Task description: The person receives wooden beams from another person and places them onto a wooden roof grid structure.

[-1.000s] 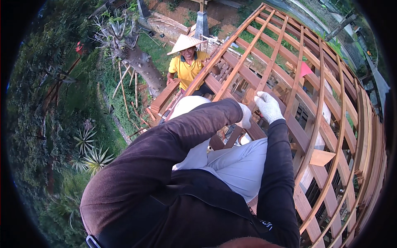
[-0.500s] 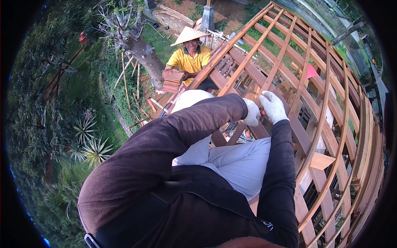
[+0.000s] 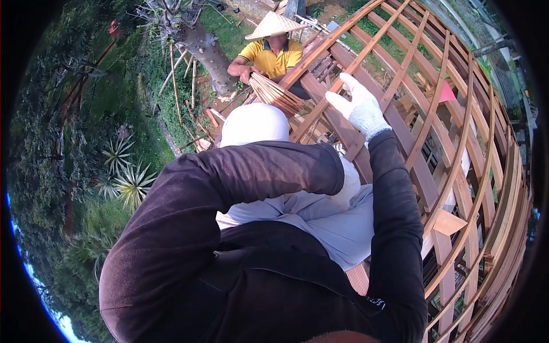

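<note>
in the upper middle of the frame, a bundle of thin brown wood pieces (image 3: 275, 94) sits in the grasp of a co-worker in a yellow shirt (image 3: 289, 56). the gloved right hand (image 3: 355, 108) is near the bundle, not touching it, fingers spread and holding nothing. the step in hand looks like a reach for the bundle; the next move seems to call for passing over the slanting batten (image 3: 368, 50) and closing around the bundle's near end. the left hand (image 3: 347, 186), at the centre, is partly behind its sleeve; i cannot tell whether it grips anything. the outer rafter (image 3: 334, 40) makes an edge at upper centre. toward the right, the wooden lattice (image 3: 422, 183) has gaps that could catch fingers.
</note>
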{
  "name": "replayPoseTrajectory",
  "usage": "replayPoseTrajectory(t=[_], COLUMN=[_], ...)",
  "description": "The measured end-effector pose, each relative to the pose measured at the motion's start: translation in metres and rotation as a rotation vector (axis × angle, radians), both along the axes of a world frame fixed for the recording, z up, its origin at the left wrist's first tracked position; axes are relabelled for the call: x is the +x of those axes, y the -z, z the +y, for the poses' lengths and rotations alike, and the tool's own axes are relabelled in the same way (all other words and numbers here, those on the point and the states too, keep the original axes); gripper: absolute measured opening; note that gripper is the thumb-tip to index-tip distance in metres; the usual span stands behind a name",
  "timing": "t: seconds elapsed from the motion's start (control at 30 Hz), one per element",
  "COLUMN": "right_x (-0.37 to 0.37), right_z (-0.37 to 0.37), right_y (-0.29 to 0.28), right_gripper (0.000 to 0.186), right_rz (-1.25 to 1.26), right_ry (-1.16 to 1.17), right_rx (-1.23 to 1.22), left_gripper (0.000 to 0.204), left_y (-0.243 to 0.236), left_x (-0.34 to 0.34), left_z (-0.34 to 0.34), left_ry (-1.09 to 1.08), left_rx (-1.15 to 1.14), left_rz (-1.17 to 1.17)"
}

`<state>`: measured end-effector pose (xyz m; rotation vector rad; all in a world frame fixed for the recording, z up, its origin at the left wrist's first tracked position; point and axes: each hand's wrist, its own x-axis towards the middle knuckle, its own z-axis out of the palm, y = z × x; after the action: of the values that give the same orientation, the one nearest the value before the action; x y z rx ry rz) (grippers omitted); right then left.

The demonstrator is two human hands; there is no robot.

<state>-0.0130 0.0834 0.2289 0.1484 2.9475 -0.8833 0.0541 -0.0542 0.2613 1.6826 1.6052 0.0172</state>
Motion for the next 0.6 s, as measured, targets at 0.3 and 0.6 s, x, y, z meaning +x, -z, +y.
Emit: replayPoseTrajectory(t=[0.3, 0.6], right_x=[-0.092, -0.104], right_z=[-0.148, -0.127], right_y=[0.019, 0.053], right_gripper=[0.113, 0.09], right_rz=[-0.481, -0.706], right_ry=[-0.439, -0.223], right_rx=[0.59, 0.386], left_gripper=[0.047, 0.048], left_y=[0.021, 0.032], left_x=[0.013, 0.013], left_z=[-0.004, -0.002], left_ry=[0.052, 0.136], left_rx=[-0.101, -0.148], left_rz=[-0.027, 0.003])
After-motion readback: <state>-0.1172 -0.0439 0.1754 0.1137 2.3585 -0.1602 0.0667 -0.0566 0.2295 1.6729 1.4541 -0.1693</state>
